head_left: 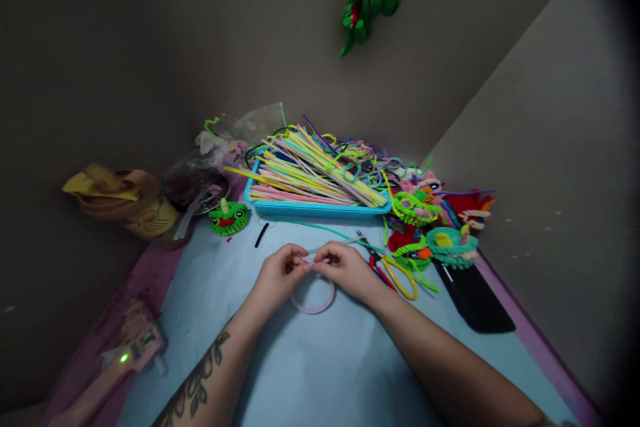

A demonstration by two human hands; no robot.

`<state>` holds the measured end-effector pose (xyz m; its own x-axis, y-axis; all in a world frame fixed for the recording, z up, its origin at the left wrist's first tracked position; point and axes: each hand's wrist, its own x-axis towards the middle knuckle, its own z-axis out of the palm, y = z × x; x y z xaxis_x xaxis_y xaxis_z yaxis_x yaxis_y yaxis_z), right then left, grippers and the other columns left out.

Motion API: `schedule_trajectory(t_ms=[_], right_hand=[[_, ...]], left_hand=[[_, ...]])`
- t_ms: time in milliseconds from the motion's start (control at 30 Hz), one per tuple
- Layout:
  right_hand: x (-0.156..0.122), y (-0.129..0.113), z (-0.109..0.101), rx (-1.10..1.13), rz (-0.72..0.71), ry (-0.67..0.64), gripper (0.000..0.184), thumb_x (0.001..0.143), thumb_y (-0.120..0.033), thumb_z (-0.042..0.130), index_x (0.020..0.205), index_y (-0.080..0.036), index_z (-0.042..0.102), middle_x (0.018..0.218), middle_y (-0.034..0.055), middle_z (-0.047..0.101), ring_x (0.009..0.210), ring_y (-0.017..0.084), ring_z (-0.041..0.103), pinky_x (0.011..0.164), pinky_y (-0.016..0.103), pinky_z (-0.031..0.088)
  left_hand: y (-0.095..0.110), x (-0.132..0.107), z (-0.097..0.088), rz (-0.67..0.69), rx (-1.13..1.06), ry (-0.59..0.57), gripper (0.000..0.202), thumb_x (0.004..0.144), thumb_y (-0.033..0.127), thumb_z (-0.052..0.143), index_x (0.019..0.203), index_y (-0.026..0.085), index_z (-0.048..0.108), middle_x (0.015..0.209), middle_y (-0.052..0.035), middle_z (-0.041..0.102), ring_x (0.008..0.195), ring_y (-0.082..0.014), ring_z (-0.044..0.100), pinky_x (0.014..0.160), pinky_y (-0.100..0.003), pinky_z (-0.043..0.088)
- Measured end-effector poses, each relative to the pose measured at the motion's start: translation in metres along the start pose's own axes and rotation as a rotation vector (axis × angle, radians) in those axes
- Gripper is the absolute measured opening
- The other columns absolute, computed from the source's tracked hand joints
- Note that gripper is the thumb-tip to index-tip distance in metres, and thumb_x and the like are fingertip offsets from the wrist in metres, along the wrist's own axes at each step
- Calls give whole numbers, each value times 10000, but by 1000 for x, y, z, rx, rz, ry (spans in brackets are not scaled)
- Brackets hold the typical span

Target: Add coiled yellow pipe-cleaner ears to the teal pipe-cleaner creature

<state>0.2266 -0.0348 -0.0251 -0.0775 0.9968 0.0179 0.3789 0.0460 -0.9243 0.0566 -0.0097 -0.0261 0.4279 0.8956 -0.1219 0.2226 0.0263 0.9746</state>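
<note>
A pale pink pipe cleaner (313, 311) is bent into a ring just above the blue work surface. My left hand (280, 277) pinches it at the top of the ring between thumb and fingers. Close beside it, my right hand (347, 270) pinches the same spot, the fingertips of both hands nearly touching. The join between the fingers is partly hidden. A pale strand (353, 240) pokes out behind my right fingers. Right of that hand lie cutting pliers (371, 255) with red and blue handles and a yellow-handled tool (403, 278).
A blue tray (320, 211) heaped with pipe cleaners (320, 170) stands at the back. Fuzzy green (229, 219) and teal (453, 247) figures lie around it. A black phone-like slab (475, 300) is at right, a pink glue gun (133, 347) with a green light at left.
</note>
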Motion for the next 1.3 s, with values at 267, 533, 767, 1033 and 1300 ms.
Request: schedule_trajectory(t_ms=[267,533,767,1033,1300], right_hand=[[-2,-2,4,33,66,53,67,724,-219,576,686,-167,592,640,-14,593,587,116,536,551,217,398],[-4,-4,4,-17,-7,61,66,738,-185,563,685,-170,600,648,-12,599,599,119,535,561,219,396],[-7,-10,4,-103,-172,3,79,777,-154,587,709,-179,619,679,-6,615,653,128,553,622,233,400],[-12,-12,0,-104,-364,9,134,843,-153,519,759,-210,607,742,15,615,748,155,565,717,269,420],[-8,-5,4,-111,-187,125,109,789,-158,526,692,-194,560,683,-3,569,660,140,530,611,238,397]], left_hand=[[-1,-10,6,188,422,98,368,764,223,580,1109,213,453,857,-17,623,770,-175,587,679,-283,422],[1,-9,13,101,171,147,250,831,329,506,1033,203,432,795,-13,608,705,-155,582,644,-268,428],[5,-4,11,-54,-230,117,253,728,267,599,917,191,447,571,71,518,508,-89,477,492,-190,349],[11,-6,8,-491,-786,-102,312,607,132,670,867,157,500,580,36,554,417,-40,462,409,-132,367],[15,-10,5,123,14,305,212,778,306,586,945,180,554,932,-61,611,823,-169,584,690,-288,477]])
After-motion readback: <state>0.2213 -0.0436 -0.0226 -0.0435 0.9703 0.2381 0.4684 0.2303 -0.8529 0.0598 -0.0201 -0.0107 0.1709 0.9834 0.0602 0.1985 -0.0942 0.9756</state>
